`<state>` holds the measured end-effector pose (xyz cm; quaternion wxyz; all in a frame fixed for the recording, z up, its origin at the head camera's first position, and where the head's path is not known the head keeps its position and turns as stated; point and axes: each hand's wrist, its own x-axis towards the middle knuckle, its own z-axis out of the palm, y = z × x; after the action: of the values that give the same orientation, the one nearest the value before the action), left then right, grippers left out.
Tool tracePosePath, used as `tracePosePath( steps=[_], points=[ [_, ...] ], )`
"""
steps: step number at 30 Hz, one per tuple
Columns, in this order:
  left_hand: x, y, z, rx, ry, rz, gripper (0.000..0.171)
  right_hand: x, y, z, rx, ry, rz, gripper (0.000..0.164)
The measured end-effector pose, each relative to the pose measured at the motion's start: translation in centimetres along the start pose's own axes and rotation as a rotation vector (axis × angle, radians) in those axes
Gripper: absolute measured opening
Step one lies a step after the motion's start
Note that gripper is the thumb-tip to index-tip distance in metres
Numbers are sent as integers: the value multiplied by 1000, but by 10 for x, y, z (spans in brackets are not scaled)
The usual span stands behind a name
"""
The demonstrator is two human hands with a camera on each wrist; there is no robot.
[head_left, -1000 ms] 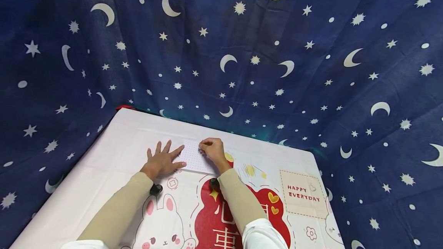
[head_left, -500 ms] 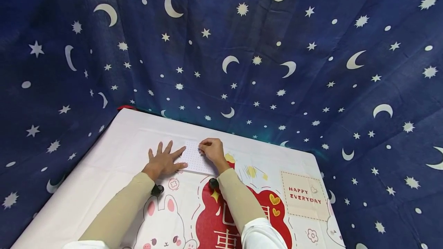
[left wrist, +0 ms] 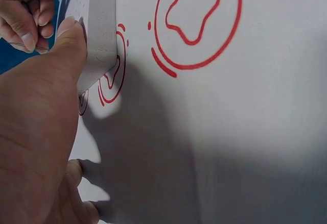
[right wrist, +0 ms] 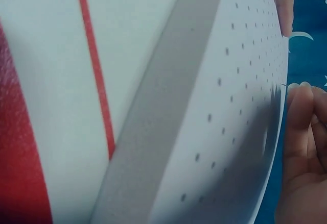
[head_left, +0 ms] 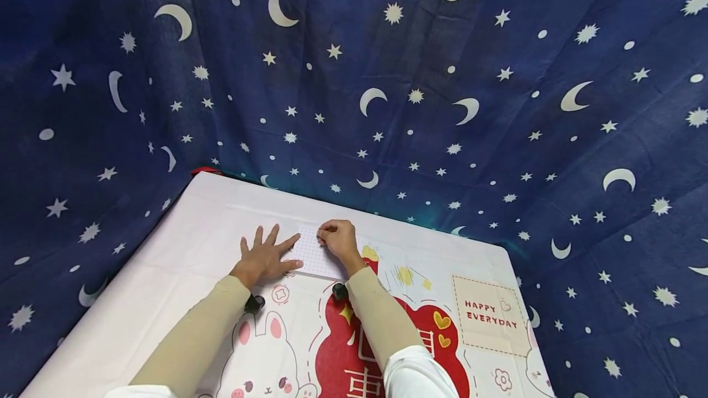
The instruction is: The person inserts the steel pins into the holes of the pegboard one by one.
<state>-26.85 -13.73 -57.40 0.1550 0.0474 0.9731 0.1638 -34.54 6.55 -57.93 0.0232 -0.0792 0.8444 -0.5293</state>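
The board [head_left: 318, 258] lies far on the desk [head_left: 182, 250], unmoved this last second, left hand [head_left: 264, 261] spread at its left edge, right hand [head_left: 340, 242] pinching perhaps a pin [left wrist: 42, 48], so work seemingly stays at one spot.

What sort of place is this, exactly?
Probably a small curtained-off booth set up for tabletop work. Dark blue cloth with moons and stars hangs around the sides in view, a white printed tablecloth covers the work surface, and a dotted board lies on it.
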Motion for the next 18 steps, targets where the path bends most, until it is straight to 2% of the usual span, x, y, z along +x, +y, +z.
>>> tracePosePath(
  steps=[18],
  points=[
    [0,1,-2,1,0,-11,83,2,-9,0,-107,-33,-7,10]
  ],
)
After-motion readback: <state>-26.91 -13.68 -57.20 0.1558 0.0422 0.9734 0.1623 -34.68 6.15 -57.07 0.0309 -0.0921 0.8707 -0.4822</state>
